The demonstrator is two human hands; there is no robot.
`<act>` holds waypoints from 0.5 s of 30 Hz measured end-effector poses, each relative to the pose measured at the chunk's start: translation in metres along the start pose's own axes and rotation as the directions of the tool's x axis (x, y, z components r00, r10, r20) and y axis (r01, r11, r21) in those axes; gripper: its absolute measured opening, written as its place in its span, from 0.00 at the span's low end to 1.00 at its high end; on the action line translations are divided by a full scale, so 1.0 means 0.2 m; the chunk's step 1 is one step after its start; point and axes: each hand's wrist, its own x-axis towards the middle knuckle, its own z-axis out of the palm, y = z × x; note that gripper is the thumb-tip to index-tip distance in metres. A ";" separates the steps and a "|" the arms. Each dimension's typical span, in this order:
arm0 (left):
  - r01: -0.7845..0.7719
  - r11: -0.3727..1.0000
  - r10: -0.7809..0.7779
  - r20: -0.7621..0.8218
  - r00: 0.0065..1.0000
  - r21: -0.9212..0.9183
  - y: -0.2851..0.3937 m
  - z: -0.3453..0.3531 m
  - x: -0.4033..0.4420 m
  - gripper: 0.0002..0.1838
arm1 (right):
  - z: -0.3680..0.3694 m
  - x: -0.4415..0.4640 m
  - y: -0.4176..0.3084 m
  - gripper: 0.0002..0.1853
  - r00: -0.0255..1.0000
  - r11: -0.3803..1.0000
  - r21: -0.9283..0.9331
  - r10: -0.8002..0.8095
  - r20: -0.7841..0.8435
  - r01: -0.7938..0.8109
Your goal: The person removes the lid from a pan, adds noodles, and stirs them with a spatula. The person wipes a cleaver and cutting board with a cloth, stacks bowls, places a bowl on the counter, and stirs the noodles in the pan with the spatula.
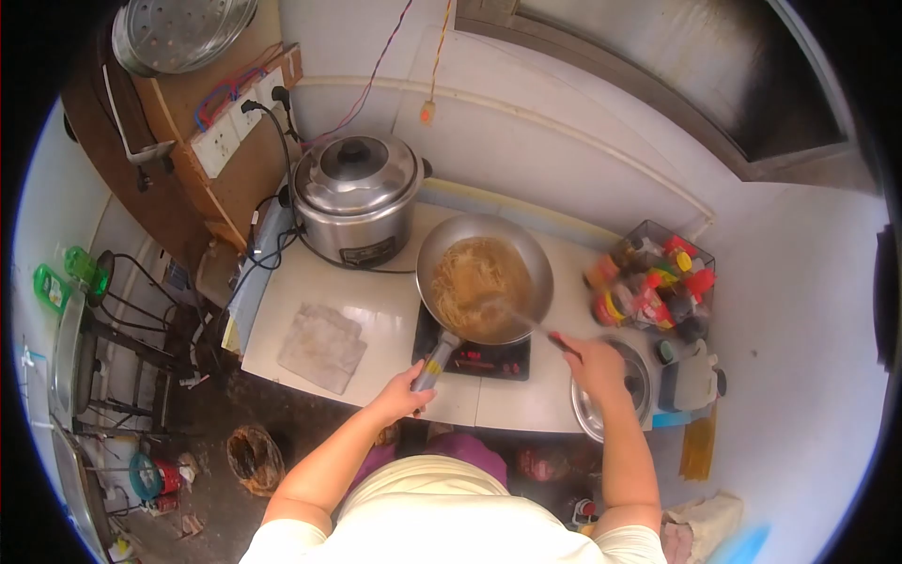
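My left hand (pixel 402 395) is closed around the grey handle (pixel 436 362) of a steel frying pan (pixel 538 273). The pan sits on a black induction cooker (pixel 498 361) and holds noodles (pixel 465 277) in brownish liquid. In my right hand (pixel 598 367) is a long-handled metal cooking utensil (pixel 534 324) with a dark and red grip. Its blurred head dips into the liquid, so I cannot tell whether it is a ladle or a spatula. Beneath my right hand and wrist lies a round lid (pixel 584 414) with a dark knob, partly covered by my arm.
A lidded steel cooker (pixel 362 211) stands at the back left, its cord trailing to wall sockets (pixel 218 146). A folded grey cloth (pixel 322 348) lies left of the pan. At right are a wire basket (pixel 700 254) of seasoning bottles and a white jug (pixel 692 381).
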 end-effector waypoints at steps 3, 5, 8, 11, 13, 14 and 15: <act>0.013 1.000 -0.014 0.018 1.000 0.005 0.01 0.00 0.00 0.41 | 0.06 0.04 -0.05 0.18 0.995 0.993 -0.059 0.098 -0.033 -0.099; 0.022 1.000 -0.022 0.025 0.999 0.013 0.02 0.00 -0.01 0.41 | 0.13 0.07 -0.12 0.17 0.988 0.989 -0.047 0.139 -0.073 -0.142; 0.029 0.999 -0.030 0.023 0.999 0.020 0.03 0.00 -0.02 0.41 | 0.15 0.06 -0.15 0.17 0.985 0.992 0.037 0.127 -0.120 -0.123; 0.037 0.999 -0.037 0.019 0.999 0.032 0.04 0.00 -0.02 0.41 | -0.04 -0.02 -0.11 0.17 0.993 0.997 0.069 0.050 -0.106 -0.043; 0.044 0.998 -0.044 0.009 0.999 0.034 0.04 -0.01 -0.02 0.42 | -0.19 -0.08 -0.10 0.18 0.998 0.998 0.062 0.008 -0.060 -0.004; 0.042 0.998 -0.042 0.012 0.999 0.037 0.04 -0.01 -0.02 0.42 | -0.21 -0.09 -0.09 0.17 0.999 0.999 0.042 -0.002 -0.040 0.003; 0.039 0.998 -0.040 0.015 0.999 0.039 0.04 -0.01 -0.02 0.42 | -0.23 -0.10 -0.09 0.17 1.000 1.000 0.023 -0.011 -0.020 0.011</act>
